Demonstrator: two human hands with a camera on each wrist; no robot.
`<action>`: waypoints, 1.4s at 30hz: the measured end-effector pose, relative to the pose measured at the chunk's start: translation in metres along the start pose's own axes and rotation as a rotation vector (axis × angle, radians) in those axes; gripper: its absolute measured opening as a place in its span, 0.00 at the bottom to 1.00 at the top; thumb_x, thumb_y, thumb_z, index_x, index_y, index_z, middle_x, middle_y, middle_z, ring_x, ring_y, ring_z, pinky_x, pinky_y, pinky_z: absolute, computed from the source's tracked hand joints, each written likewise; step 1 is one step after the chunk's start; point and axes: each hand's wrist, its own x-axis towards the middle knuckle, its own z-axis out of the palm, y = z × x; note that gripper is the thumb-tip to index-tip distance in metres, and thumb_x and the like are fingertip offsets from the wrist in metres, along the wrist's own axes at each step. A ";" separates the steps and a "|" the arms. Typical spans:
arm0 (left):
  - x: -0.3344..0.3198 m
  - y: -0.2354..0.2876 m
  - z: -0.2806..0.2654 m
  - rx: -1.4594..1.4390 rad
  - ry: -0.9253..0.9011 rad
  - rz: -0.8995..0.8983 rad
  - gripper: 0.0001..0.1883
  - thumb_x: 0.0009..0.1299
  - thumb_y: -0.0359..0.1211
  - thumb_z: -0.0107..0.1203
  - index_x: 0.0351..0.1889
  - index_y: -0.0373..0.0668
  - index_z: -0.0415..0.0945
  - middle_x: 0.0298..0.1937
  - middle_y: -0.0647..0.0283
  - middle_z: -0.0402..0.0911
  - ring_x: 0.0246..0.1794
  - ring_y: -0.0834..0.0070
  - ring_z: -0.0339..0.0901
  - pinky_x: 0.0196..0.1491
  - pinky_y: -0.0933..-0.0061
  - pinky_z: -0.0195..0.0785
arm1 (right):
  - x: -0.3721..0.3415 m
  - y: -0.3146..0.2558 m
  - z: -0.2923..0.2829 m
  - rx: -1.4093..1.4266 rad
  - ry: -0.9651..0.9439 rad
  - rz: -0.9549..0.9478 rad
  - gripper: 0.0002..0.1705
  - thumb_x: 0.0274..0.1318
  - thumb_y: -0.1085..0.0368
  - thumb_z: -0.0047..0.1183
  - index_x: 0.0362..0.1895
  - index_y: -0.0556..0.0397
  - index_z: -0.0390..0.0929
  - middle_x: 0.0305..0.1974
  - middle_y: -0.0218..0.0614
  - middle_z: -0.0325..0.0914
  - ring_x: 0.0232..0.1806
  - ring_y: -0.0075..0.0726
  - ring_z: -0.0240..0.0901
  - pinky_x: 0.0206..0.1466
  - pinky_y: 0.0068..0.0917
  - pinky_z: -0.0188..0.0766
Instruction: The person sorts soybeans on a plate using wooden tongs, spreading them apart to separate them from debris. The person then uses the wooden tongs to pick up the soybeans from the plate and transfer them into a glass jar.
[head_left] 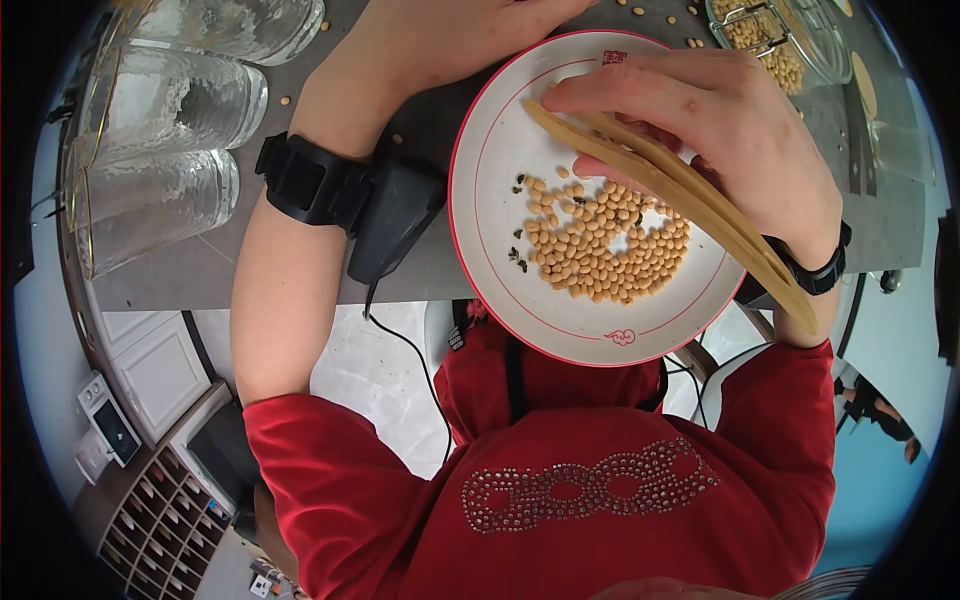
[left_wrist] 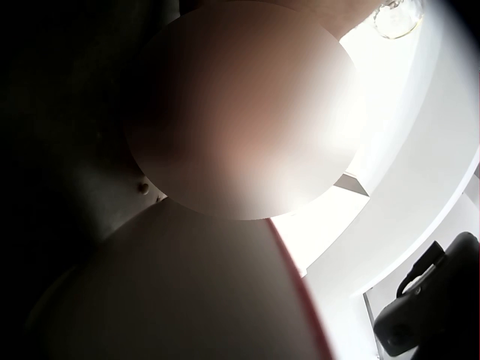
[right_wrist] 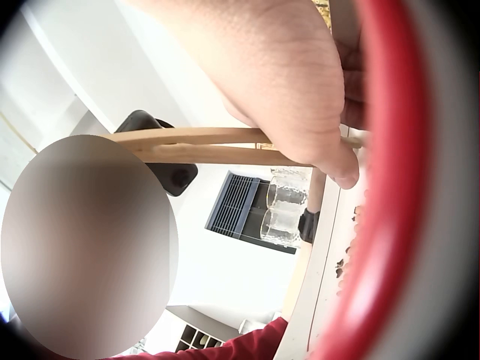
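Note:
My right hand (head_left: 735, 120) holds a pair of wooden tongs (head_left: 700, 200) over a white plate (head_left: 490, 230) with a red rim. The tongs' joined end points down toward my right forearm, and their tips lie over the plate's far left part. On the plate is a loose heap of pale soybeans (head_left: 600, 250), with small dark bits (head_left: 518, 258) along its left side. My left hand (head_left: 450, 40) lies beyond the plate's far left rim, one digit stretched to the right. Its other fingers are mostly past the frame's top edge.
Several clear glasses (head_left: 165, 195) stand at the left. A glass jar (head_left: 830, 45) with a wire clasp holds more soybeans at the far right. Stray soybeans dot the grey table (head_left: 300, 250). The plate overlaps the table's near edge. A black cable (head_left: 415, 350) hangs from the left wrist camera.

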 end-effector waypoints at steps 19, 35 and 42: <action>-0.001 0.000 0.006 -0.161 0.008 -0.051 0.23 0.81 0.44 0.52 0.31 0.34 0.80 0.23 0.50 0.79 0.22 0.56 0.75 0.29 0.63 0.66 | 0.004 -0.006 0.000 0.004 0.007 0.013 0.22 0.52 0.61 0.72 0.52 0.51 0.84 0.38 0.37 0.83 0.34 0.42 0.81 0.37 0.33 0.78; 0.000 0.012 0.001 -0.087 -0.032 -0.127 0.22 0.80 0.42 0.53 0.30 0.33 0.79 0.22 0.49 0.78 0.20 0.60 0.72 0.29 0.63 0.64 | 0.005 -0.013 -0.002 0.010 -0.009 0.026 0.24 0.52 0.60 0.71 0.54 0.50 0.83 0.36 0.35 0.80 0.33 0.41 0.78 0.35 0.34 0.76; -0.002 0.002 0.002 -0.107 -0.006 -0.031 0.21 0.79 0.41 0.55 0.28 0.32 0.77 0.20 0.50 0.73 0.18 0.63 0.67 0.27 0.64 0.61 | 0.004 -0.013 -0.002 -0.007 -0.023 0.026 0.24 0.52 0.60 0.71 0.54 0.50 0.83 0.36 0.35 0.80 0.33 0.40 0.78 0.35 0.34 0.76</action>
